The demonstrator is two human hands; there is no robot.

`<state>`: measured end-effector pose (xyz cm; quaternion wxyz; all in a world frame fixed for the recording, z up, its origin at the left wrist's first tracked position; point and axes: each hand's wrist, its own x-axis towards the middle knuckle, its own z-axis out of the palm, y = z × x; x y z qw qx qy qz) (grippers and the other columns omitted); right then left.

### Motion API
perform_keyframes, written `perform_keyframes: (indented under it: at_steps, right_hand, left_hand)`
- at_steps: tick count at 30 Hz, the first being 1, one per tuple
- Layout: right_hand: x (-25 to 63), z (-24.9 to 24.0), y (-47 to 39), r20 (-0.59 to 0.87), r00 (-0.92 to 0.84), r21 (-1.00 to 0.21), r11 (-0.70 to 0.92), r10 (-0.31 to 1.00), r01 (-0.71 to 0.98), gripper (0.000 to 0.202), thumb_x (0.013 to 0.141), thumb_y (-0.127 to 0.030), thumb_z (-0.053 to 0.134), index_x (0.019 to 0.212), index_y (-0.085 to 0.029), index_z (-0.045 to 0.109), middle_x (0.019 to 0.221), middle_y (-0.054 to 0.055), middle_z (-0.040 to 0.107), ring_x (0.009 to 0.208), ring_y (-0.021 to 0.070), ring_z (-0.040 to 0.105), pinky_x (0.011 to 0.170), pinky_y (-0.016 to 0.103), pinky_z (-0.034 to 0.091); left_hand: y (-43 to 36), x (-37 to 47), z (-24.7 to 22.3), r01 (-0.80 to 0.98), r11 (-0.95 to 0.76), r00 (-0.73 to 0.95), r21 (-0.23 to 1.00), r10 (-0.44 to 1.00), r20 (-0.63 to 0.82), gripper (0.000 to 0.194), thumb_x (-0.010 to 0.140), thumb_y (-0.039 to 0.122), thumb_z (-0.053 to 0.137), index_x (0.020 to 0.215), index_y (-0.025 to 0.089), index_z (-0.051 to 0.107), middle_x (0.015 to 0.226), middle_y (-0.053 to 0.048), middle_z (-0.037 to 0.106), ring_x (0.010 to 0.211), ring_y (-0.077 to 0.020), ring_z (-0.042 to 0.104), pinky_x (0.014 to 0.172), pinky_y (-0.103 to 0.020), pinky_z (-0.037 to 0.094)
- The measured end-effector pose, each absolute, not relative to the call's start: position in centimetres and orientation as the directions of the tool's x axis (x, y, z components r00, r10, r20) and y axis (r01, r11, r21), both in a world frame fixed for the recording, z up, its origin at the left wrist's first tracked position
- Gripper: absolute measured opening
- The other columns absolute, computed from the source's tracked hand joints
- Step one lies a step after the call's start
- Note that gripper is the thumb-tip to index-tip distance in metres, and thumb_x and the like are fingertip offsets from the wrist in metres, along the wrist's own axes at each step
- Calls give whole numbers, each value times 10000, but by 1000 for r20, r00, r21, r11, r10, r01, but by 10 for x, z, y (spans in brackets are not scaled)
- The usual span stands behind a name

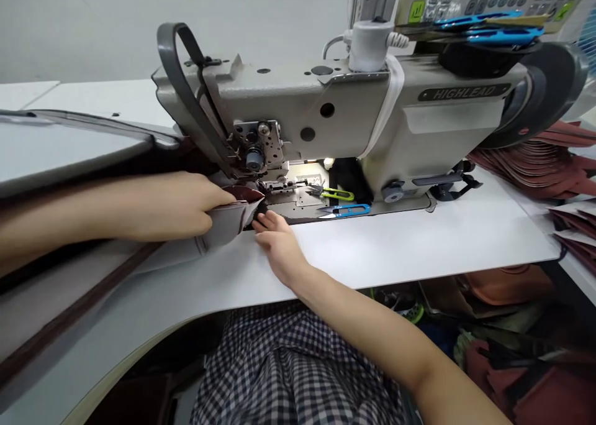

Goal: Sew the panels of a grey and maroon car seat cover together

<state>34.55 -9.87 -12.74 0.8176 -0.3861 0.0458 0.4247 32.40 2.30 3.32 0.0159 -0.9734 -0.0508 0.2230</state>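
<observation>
Both hands (172, 204) (278, 242) on folded grey piece (223, 225) (at the sewing machine's (344, 111) needle)

The left hand (181, 204) is reached in from the left edge of the worktop, forearm level, fingers curled shut with the thumb on top. The right hand (278, 242) is laid flat, palm down, fingers extended, its forearm raised from the near edge.
</observation>
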Motion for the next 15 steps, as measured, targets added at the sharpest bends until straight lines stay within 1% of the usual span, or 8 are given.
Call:
perform_keyframes:
  at_steps: [2,5,7,9,11,12,13,15]
  right_hand:
    - [342,-126,-74,-369,610,-582,337,701,-740,471,545,-83,554,995,-210,489,1042,17,625,1023,191,641,1003,369,482]
    - [319,-125,-57,-341,609,-592,340,716,-731,212,648,-184,502,851,-215,451,773,-29,557,836,172,638,886,354,542]
    - [304,-127,-75,-337,625,-618,336,704,-711,158,724,-240,482,878,-212,458,824,-7,579,892,181,633,913,360,532]
    - [299,-132,-112,-273,649,-724,292,710,-624,313,756,-249,532,1062,-193,502,1047,53,627,1067,210,609,996,381,491]
    - [311,-135,-155,-52,648,-958,146,760,-248,622,765,-211,560,1356,-173,367,1322,140,552,1250,249,531,1034,432,475]
    - [322,-136,-171,51,633,-998,56,773,12,686,797,-189,544,1434,-155,291,1432,175,462,1348,256,445,1079,457,437]
    - [336,-135,-183,181,581,-949,-15,794,316,696,811,-162,531,1458,-130,278,1504,201,369,1436,276,315,1134,502,368]
    - [364,-133,-187,363,313,-678,18,878,735,651,839,-166,558,1439,-55,331,1536,248,300,1492,320,148,1182,550,277]
  left_hand:
    - [2,321,31,46,-976,807,-211,160,-569,368,722,-25,429,885,155,706,745,17,683,625,-119,585,557,-200,330]
    - [-29,309,19,-63,-936,800,-346,160,-578,277,742,7,483,936,101,657,755,-60,678,616,-182,596,531,-259,289]
    - [-42,299,6,-126,-945,817,-302,74,-572,323,753,43,518,1050,82,638,862,-113,696,708,-245,647,550,-282,339]
    - [-46,291,-8,-182,-956,815,-230,-15,-580,306,794,136,553,1080,67,640,917,-152,692,767,-294,667,580,-318,398]
    - [-42,286,-20,-204,-966,814,-157,-78,-576,320,853,316,587,1031,63,664,894,-163,689,753,-312,666,593,-346,427]
    - [-38,284,-24,-200,-973,816,-118,-99,-570,352,878,402,575,975,79,678,859,-151,687,731,-305,662,592,-350,431]
    - [-34,283,-28,-172,-980,834,-96,-93,-543,377,903,452,546,919,101,684,826,-134,684,708,-292,655,587,-349,429]
    - [-25,281,-32,-77,-990,923,-116,-27,-385,337,953,398,481,869,133,671,803,-102,672,709,-263,643,594,-344,430]
